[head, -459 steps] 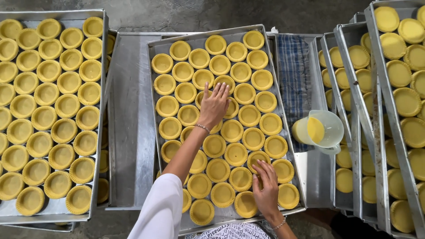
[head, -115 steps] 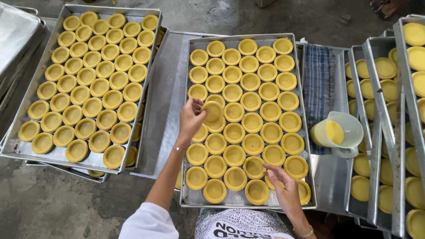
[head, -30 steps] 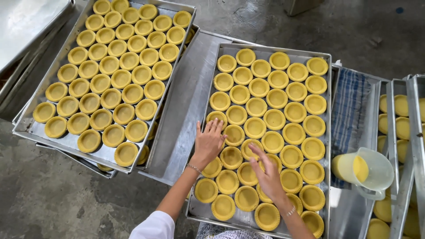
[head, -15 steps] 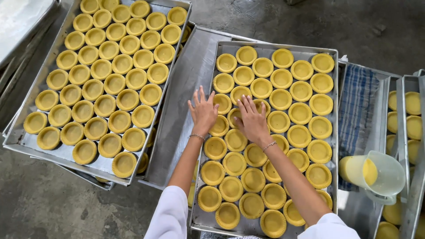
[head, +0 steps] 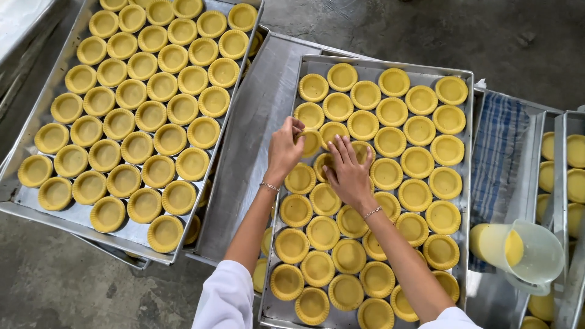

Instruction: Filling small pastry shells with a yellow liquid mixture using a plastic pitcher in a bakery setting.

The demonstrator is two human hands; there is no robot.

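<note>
Tart shells: unbaked yellow pastry cases [head: 386,173] packed in rows on the middle metal tray [head: 466,152], both hands working in the upper left part of it.
Left hand: [head: 284,149] fingers curled in, tips pinched at the shell [head: 311,142] by the tray's left wall. Looks like a light pinch on its rim, probably so the soft edge isn't crushed, though I can't see if it's lifted or just nudged.
Right hand: [head: 347,172] flat and spread, palm down over a few shells in the next column. Not gripping anything; it seems to be pressing or steadying them so the row keeps its place.
Middle tray: rows get a bit crooked and overlapping toward the near end, tidier at the far end. It sits on top of another bare tray [head: 244,158], stacked to save space I'd guess.
Left tray: [head: 24,204] full of the same shells in neat diagonal rows, well apart from the hands.
Jug: clear plastic pitcher [head: 527,253] with yellow liquid, parked to the right within reach, next to a blue checked cloth [head: 503,146].
Far right: more trays [head: 557,183] holding shells that look filled, only partly in view.
</note>
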